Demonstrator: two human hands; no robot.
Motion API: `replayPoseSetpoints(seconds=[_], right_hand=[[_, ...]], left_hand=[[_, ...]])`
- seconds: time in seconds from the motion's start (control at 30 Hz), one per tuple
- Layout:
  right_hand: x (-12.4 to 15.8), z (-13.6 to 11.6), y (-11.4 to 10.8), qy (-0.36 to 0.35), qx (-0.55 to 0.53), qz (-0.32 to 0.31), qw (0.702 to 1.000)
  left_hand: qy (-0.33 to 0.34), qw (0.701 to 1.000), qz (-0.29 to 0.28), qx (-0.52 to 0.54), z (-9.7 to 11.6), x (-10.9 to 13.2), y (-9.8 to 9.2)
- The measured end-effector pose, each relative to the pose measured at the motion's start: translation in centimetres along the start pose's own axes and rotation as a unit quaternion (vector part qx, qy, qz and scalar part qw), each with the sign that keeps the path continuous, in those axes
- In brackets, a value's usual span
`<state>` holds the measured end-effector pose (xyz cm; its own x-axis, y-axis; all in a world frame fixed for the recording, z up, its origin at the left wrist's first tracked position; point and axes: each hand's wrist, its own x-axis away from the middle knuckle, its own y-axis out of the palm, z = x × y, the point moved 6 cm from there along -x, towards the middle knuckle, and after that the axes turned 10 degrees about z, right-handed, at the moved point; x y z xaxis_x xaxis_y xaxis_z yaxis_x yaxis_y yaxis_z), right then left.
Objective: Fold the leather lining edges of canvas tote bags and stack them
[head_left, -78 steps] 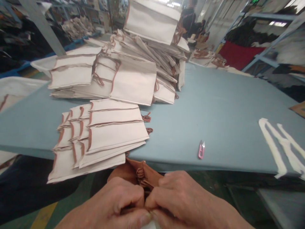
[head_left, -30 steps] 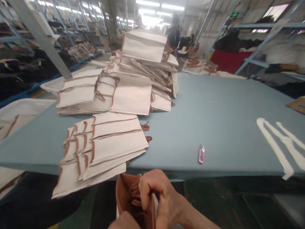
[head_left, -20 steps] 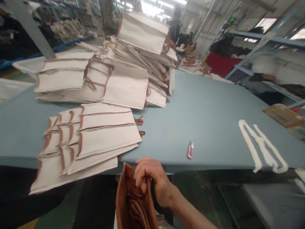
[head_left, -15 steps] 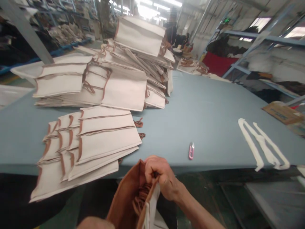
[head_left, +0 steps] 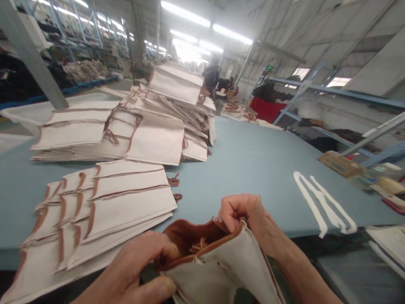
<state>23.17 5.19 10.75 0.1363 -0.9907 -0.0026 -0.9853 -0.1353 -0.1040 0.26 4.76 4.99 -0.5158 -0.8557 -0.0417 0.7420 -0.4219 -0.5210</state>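
Note:
Both my hands hold a cream canvas tote bag (head_left: 215, 270) in front of me, its mouth spread open. Its brown lining (head_left: 193, 233) shows inside, with brown cord handles (head_left: 198, 245) bunched within. My left hand (head_left: 139, 264) grips the near left side of the rim. My right hand (head_left: 243, 213) pinches the far rim at the right. Just beyond the bag lies a fanned stack of flat canvas bags (head_left: 101, 202) with brown edging, close to my left hand. A larger heap of similar bags (head_left: 155, 139) rises behind it.
The bags lie on a long pale blue table (head_left: 253, 169). White fabric strips (head_left: 319, 202) rest on its right side, with a cardboard piece (head_left: 340, 164) beyond. Further back, a person (head_left: 211, 78) stands among metal shelving (head_left: 316, 86) holding stored goods.
The bag has swung up and its mouth now spreads open toward me. My left hand has come up onto the rim. The view has tilted upward and the table appears lower in the picture.

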Motion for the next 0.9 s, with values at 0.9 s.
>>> replayPoseSetpoints(seconds=[0.9], right_hand=[[1.9,-0.5,5.4,-0.317,0.235,0.022,0.918]], left_hand=[[0.033,0.996,-0.036,0.07,4.5,-2.3,0.6]])
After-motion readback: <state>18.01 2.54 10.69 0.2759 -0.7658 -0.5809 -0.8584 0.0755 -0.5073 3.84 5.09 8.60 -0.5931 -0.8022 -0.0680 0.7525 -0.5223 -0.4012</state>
